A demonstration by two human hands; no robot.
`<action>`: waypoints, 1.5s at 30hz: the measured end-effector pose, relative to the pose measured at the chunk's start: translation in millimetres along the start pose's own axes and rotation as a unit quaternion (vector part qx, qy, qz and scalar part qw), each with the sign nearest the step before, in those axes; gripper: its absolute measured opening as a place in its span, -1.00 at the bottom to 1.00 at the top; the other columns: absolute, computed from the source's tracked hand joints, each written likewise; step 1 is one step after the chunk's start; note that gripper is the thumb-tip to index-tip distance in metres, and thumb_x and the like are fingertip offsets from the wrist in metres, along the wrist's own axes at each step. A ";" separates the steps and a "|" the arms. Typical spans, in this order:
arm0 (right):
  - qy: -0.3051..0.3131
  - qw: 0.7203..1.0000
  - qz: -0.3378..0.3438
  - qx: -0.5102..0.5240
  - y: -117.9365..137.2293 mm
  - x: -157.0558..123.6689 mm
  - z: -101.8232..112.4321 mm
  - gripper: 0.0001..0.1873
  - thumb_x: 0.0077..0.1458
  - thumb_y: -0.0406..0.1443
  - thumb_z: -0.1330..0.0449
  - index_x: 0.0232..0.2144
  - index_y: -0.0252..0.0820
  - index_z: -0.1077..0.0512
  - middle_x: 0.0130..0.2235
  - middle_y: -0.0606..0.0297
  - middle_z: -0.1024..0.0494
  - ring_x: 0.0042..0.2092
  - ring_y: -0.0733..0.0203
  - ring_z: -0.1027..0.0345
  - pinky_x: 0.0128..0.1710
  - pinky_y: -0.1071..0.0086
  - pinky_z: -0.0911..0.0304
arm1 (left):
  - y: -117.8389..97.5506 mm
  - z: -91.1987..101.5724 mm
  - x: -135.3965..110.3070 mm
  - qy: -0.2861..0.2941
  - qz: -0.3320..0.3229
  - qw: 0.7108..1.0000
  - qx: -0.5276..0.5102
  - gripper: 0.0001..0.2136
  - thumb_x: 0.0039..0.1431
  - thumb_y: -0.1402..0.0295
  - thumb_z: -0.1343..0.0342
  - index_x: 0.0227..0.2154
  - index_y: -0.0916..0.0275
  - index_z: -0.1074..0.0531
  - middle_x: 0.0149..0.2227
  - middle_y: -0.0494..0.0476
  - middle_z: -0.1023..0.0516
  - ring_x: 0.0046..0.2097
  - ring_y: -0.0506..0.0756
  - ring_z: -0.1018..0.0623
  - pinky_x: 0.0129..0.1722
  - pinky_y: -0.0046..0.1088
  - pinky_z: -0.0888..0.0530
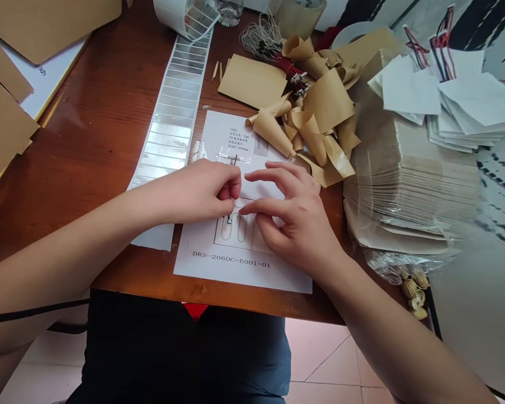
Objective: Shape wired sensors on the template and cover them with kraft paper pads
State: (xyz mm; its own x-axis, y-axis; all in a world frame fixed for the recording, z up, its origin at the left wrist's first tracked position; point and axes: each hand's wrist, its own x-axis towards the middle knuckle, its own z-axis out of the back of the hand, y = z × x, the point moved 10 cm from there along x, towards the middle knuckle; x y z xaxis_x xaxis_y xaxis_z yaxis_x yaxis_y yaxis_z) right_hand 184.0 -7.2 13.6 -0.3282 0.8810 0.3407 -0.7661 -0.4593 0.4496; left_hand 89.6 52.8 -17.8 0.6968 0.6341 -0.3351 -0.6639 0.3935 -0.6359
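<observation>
Both hands are over a white printed sheet (244,283) marked DRS-206DC-E001-01, with outline drawings on it. My left hand (206,191) is closed, with thumb and fingers pinched at the sheet's middle. A thin dark wire (235,160) shows above these fingers and a small dark end piece (229,219) below them; the part between is hidden. Just to the right, my right hand (292,207) hovers with its fingers apart and holds nothing visible. Clear tape (233,157) lies across the sheet near the wire's top.
A strip of silvery labels (172,106) runs along the left. Curled brown paper pieces (315,123) and bundled red-and-white wires (294,76) lie at the back right. Right of these stand a wrapped stack of card (425,185) and white tags (480,101). Cardboard (8,112) occupies the left.
</observation>
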 end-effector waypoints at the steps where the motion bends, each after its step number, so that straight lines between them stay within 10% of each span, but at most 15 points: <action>1: 0.003 1.000 0.006 -0.008 1.0 -0.2 -0.7 -0.69 0.14 -0.43 -0.16 -0.38 0.03 -0.65 0.09 0.23 -0.58 0.30 -0.24 -0.26 0.22 -0.21 -0.11 | 0.7 0.2 0.2 -0.001 0.001 1.000 0.003 -0.92 0.09 0.41 -0.16 -0.31 0.17 -0.44 -0.43 -0.04 -0.54 -0.36 0.04 -0.52 -0.37 -0.44 -0.31; 45: 0.036 0.998 0.031 -0.047 10.7 -1.0 -9.2 -0.65 0.15 -0.46 -0.18 -0.34 0.09 -0.67 0.15 0.25 -0.52 0.29 -0.21 -0.19 0.19 -0.15 -0.06 | 4.9 -0.4 2.4 0.009 0.015 1.000 0.017 -0.87 0.06 0.37 -0.21 -0.31 0.17 -0.43 -0.37 0.02 -0.56 -0.30 0.09 -0.54 -0.35 -0.41 -0.32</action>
State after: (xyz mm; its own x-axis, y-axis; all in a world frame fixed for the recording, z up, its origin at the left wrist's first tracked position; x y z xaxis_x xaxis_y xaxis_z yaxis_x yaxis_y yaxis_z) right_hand 171.0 -11.9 10.5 -0.4119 0.8590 0.3041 -0.7906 -0.5028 0.3494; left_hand 88.2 56.0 -22.0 0.6818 0.6334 -0.3660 -0.6927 0.3983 -0.6012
